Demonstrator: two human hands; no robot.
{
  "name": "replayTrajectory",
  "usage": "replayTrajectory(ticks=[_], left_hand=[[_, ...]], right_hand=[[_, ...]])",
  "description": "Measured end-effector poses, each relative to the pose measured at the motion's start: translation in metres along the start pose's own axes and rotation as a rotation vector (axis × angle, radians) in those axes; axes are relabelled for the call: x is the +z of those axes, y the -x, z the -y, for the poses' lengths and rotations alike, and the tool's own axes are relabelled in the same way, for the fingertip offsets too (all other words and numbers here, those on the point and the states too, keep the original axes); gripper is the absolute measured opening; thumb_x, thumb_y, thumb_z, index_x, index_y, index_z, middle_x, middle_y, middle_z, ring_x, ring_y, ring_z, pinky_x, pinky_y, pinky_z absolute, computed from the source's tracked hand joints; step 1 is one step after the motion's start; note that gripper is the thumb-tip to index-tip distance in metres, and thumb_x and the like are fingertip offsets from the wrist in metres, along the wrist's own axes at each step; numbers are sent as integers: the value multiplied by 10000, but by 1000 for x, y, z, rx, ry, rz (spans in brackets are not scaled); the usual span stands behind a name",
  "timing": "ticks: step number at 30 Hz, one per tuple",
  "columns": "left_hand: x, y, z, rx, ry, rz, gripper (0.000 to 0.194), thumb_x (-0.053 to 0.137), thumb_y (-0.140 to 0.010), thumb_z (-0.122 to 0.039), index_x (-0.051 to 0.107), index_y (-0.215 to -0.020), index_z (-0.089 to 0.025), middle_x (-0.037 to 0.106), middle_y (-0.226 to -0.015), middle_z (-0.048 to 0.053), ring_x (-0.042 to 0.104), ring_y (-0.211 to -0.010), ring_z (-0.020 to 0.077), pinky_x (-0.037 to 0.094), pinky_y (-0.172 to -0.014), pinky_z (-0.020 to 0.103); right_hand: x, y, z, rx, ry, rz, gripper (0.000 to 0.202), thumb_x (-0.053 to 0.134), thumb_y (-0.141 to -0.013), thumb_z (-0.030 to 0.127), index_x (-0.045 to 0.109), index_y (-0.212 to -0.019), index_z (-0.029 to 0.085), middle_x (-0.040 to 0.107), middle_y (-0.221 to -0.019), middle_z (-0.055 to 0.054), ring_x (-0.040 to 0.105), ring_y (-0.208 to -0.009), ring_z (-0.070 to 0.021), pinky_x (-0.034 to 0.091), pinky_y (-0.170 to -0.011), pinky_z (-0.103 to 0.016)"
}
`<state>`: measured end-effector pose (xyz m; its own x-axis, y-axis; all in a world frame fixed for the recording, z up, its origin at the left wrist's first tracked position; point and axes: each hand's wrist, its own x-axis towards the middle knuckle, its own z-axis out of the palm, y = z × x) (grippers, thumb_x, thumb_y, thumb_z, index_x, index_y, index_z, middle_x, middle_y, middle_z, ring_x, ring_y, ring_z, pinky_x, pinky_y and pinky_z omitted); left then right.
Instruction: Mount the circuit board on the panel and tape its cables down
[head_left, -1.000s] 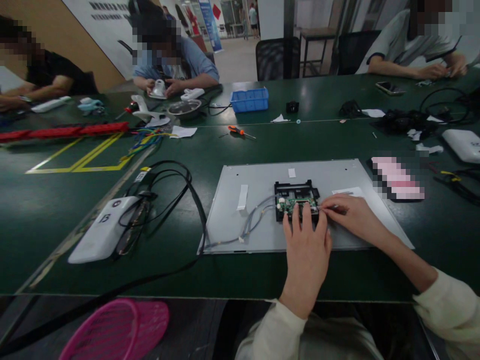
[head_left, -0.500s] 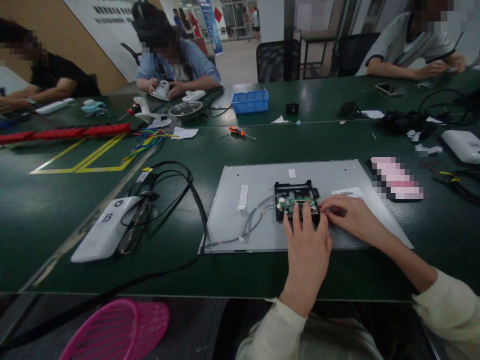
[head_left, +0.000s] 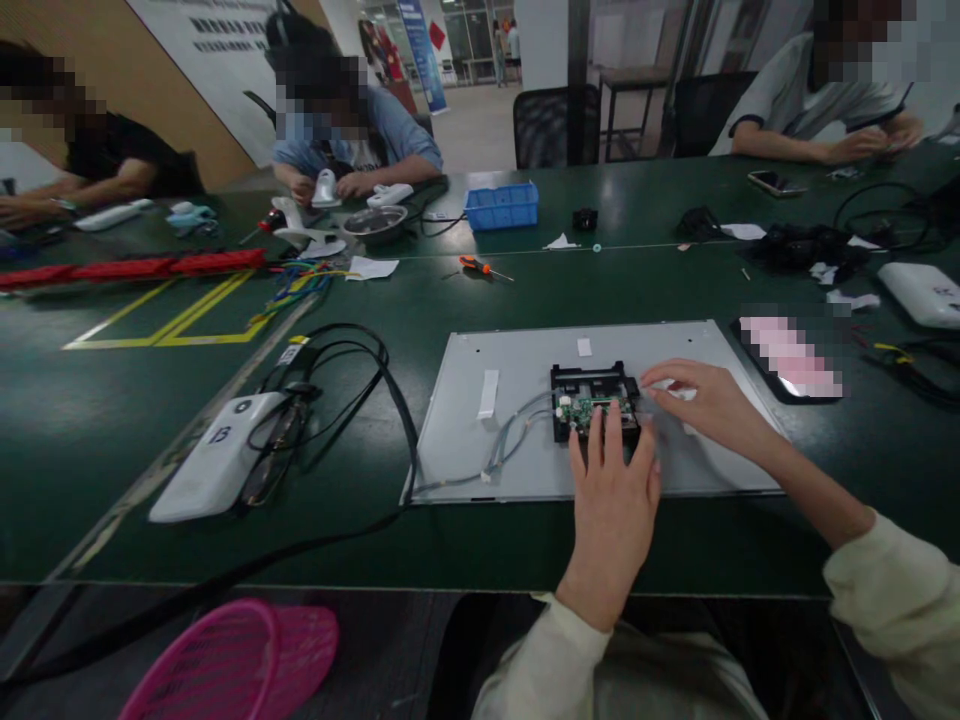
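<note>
A black frame (head_left: 589, 373) with a green circuit board (head_left: 581, 412) lies on a flat grey panel (head_left: 450, 440). Grey wires (head_left: 504, 450) run from the board's left side across the panel. My left hand (head_left: 611, 500) rests with spread fingers on the lower part of the board and frame. At the frame's right edge is my right hand (head_left: 694, 400), thumb and forefinger close together by the upper corner; whatever lies between those fingertips is too small to make out.
A white power bank (head_left: 217, 460) with black cables lies left of the panel, a phone (head_left: 795, 365) right. Beyond are an orange screwdriver (head_left: 484, 267), a blue basket (head_left: 501, 207) and a metal bowl (head_left: 375, 224). Several people sit across the table. A pink basket (head_left: 225, 665) stands below.
My right hand has moved up along the frame's right edge, from its lower corner to its upper part. My left hand has barely moved. Across the table, a person has shifted a white object.
</note>
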<state>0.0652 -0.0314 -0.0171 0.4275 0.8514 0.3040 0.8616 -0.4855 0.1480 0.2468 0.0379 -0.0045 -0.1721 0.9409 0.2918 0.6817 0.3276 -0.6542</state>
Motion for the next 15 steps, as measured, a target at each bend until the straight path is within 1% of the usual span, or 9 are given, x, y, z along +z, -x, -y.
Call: replayTrajectory(ticks=[3,4,6,7,11,13,15], left_hand=[[-1,2,0,-15,15,-9,472,411,-955,-292,373,-1425,-254,271,-1545,114,279,-1416,280,344,-1099,542],[-1,2,0,-27,22,-16,482,417,-953,-293,365,-1429,-236,265,-1544,129,272,-1419,283,342,-1101,540],[-2,3,0,-51,38,-34,503,437,-946,-298,355,-1432,-198,272,-1534,159,266,-1420,294,339,-1103,540],[-2,4,0,-61,46,-42,512,447,-942,-300,353,-1431,-184,282,-1526,171,267,-1419,300,339,-1103,542],[-3,7,1,-68,75,-49,518,455,-937,-299,352,-1427,-163,310,-1505,183,279,-1412,304,335,-1107,541],[-3,8,2,-65,85,-44,510,447,-941,-302,359,-1422,-159,327,-1494,180,281,-1410,298,328,-1115,533],[-2,9,2,-67,89,-36,503,440,-945,-307,364,-1419,-157,354,-1479,173,286,-1407,292,319,-1123,529]], right_hand=[[0,-26,6,-92,91,32,217,532,-851,237,696,-992,221,706,-1059,-54,639,-1003,-224,527,-839,-372],[2,-35,7,-124,138,42,228,533,-855,234,692,-1017,216,703,-1073,-60,633,-1019,-229,512,-878,-391],[9,-54,5,-166,252,52,244,542,-860,234,685,-1053,194,696,-1095,-86,619,-1053,-247,467,-952,-428],[13,-63,2,-180,297,74,260,543,-866,237,676,-1081,177,689,-1114,-100,610,-1072,-252,454,-966,-425],[33,-87,-7,-203,437,184,300,546,-889,278,647,-1138,146,668,-1157,-127,590,-1093,-251,451,-925,-368],[41,-92,-7,-215,497,219,272,541,-898,285,658,-1107,156,675,-1132,-124,595,-1066,-241,451,-875,-334],[46,-95,-4,-225,556,235,230,510,-917,264,677,-1041,165,692,-1061,-116,610,-1010,-225,444,-803,-301]])
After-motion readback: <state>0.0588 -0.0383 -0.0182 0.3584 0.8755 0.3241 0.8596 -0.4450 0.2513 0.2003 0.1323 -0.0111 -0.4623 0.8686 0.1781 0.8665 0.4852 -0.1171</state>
